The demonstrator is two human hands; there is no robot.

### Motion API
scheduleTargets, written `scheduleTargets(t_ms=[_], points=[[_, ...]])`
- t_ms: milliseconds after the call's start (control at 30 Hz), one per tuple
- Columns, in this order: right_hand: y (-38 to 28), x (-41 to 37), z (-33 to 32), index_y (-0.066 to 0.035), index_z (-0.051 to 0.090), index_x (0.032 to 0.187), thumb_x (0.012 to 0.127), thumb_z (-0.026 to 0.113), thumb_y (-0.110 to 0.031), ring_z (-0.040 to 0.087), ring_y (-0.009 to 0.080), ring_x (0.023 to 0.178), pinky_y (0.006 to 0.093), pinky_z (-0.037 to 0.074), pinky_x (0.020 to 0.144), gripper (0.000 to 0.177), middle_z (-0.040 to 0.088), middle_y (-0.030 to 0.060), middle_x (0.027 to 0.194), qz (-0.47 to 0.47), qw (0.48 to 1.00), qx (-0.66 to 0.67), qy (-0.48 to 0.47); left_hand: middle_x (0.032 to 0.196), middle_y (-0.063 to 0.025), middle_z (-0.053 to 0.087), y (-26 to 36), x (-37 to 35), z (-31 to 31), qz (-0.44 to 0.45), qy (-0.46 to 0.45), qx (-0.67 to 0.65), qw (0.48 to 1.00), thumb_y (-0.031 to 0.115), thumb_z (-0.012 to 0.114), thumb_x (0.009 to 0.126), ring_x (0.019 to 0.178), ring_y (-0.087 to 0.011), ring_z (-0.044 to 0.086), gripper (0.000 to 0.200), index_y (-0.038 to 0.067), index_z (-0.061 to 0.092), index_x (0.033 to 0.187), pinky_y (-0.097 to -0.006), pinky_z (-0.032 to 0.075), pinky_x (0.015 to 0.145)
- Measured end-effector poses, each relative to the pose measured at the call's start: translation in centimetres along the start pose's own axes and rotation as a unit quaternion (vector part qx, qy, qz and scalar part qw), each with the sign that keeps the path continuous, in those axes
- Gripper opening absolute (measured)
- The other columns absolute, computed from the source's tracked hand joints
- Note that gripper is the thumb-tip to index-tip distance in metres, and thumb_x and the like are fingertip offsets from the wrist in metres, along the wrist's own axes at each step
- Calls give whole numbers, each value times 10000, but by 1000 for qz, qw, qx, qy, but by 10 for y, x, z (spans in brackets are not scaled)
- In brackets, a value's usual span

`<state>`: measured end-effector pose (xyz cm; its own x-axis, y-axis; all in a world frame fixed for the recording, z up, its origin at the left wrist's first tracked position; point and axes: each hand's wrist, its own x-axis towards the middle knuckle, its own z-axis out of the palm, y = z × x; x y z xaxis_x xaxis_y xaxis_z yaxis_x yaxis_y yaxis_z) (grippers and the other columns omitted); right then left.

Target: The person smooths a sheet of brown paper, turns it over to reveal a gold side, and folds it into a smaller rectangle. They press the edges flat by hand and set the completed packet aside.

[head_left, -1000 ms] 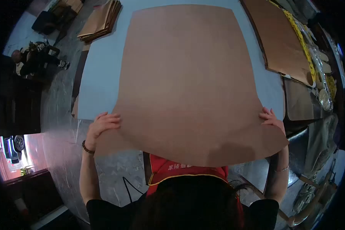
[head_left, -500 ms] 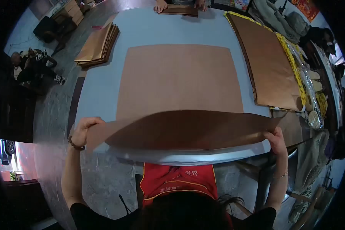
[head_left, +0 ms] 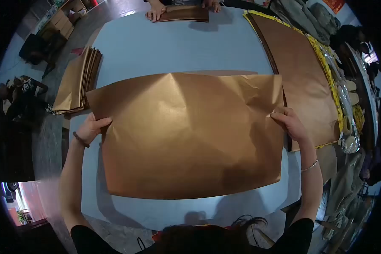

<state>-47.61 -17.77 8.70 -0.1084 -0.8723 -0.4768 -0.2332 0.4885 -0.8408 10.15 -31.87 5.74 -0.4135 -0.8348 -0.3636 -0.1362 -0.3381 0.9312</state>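
Both of my hands grip a large sheet of brown kraft paper [head_left: 186,139] by its side edges. My left hand [head_left: 92,128] pinches the left edge, thumb on top. My right hand [head_left: 289,122] pinches the right edge near a creased upper corner. The sheet is raised above the table and slightly bowed, its sheen catching the light. Beyond its far edge shows a thin strip of another brown paper sheet [head_left: 228,73]; the rest of that one is hidden.
The table [head_left: 173,46] has a pale blue top. Folded brown paper [head_left: 74,82] is stacked at the left. A pile of large brown sheets [head_left: 296,72] with yellow edging lies at the right. Across the table, another person's hands [head_left: 156,10] rest on folded paper [head_left: 182,14].
The sheet in my hands has swung from steeply tilted near the front edge to lying flatter, farther over the table, covering most of the sheet beneath. Both hands moved forward and up with it.
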Motion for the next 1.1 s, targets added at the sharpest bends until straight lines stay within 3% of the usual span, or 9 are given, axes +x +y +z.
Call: scheduleTargets(t_ms=[67, 233, 300, 367, 467, 600, 833, 967, 1100], points=[[0, 22, -1, -96, 605, 784, 888, 627, -259, 426, 16, 639, 222, 316, 531, 196, 487, -79, 681, 5, 1000, -2, -6, 1143, -8, 608, -7, 12, -8, -35, 2, 16, 999, 107, 655, 884, 1015, -113, 573, 443, 58, 511, 1301, -287, 470, 851], [12, 65, 8, -88, 618, 780, 879, 623, -236, 435, 13, 585, 216, 325, 511, 178, 498, -74, 635, -10, 1000, -9, 5, 959, 26, 620, -5, 15, -5, -64, 32, 63, 995, 130, 660, 880, 850, -77, 561, 258, 49, 608, 1119, -253, 454, 765], [-3, 65, 32, -71, 633, 804, 873, 618, -217, 487, 33, 582, 217, 375, 518, 162, 557, -44, 662, 22, 989, 77, 125, 888, 34, 619, -4, 15, -6, -67, 24, 78, 994, 139, 659, 879, 800, -74, 554, 198, 46, 633, 1052, -248, 448, 739], [35, 86, 5, -58, 636, 841, 869, 622, -210, 520, 47, 627, 221, 407, 559, 155, 585, -28, 710, 20, 996, 50, 76, 800, 33, 607, 0, 14, -6, -169, 14, 231, 958, 141, 652, 878, 717, -73, 547, 121, 46, 646, 954, -247, 427, 640], [31, 82, 12, -38, 635, 910, 869, 625, -191, 563, 69, 706, 230, 451, 634, 158, 619, -5, 787, 5, 998, 57, 30, 725, 10, 603, -7, 14, 8, -110, 67, 150, 980, 210, 663, 881, 594, -109, 555, 174, 78, 612, 780, -265, 411, 513], [27, 75, 14, -37, 626, 980, 886, 622, -172, 573, 71, 753, 228, 459, 672, 165, 625, -7, 820, -34, 996, 69, 39, 729, 12, 604, -9, 18, -3, -102, 48, 134, 985, 190, 660, 886, 588, -104, 540, 132, 82, 623, 818, -270, 424, 524], [18, 76, 22, -29, 625, 993, 909, 628, -208, 551, 58, 735, 219, 443, 665, 198, 614, -21, 829, -11, 991, 125, 44, 885, 5, 628, -7, 25, 7, -81, 75, 123, 986, 158, 658, 891, 794, -100, 569, 170, 44, 624, 1012, -271, 466, 715], [14, 79, 18, -24, 630, 980, 923, 619, -229, 513, 47, 725, 199, 409, 663, 213, 592, -39, 839, -25, 996, 39, 71, 1058, -29, 653, -9, 26, 3, -85, 60, 100, 989, 172, 655, 894, 982, -118, 585, 317, -4, 615, 1155, -285, 465, 872], [14, 87, 21, -16, 635, 979, 928, 615, -221, 488, 41, 729, 204, 393, 658, 212, 575, -46, 825, -40, 991, 15, 126, 1054, -25, 645, -10, 26, 11, -53, 91, 90, 990, 166, 654, 892, 973, -120, 587, 290, -2, 623, 1126, -286, 469, 866]])
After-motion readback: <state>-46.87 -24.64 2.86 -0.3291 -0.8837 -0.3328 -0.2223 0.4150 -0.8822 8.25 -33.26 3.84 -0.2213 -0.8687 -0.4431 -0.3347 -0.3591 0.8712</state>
